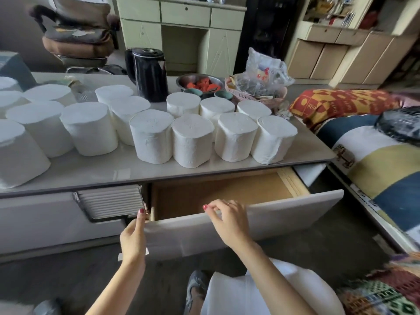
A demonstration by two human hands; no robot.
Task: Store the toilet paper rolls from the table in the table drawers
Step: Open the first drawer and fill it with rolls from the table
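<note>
Both hands, left [133, 239] and right [227, 220], are gripping the empty drawer [227, 194]; I'm seeing all rolls [193, 139] waiting on the counter [91, 167].

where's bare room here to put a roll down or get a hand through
The open drawer is bare inside. A clear strip of table runs along the front edge before the rolls. Crowded behind: kettle, bowl, basket.

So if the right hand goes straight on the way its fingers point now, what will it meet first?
The right hand rests on the top edge of the open drawer's front panel, fingers pointing up and left. Going on, it would probably cross the bare drawer inside and meet the table's edge; depth is uncertain.
</note>
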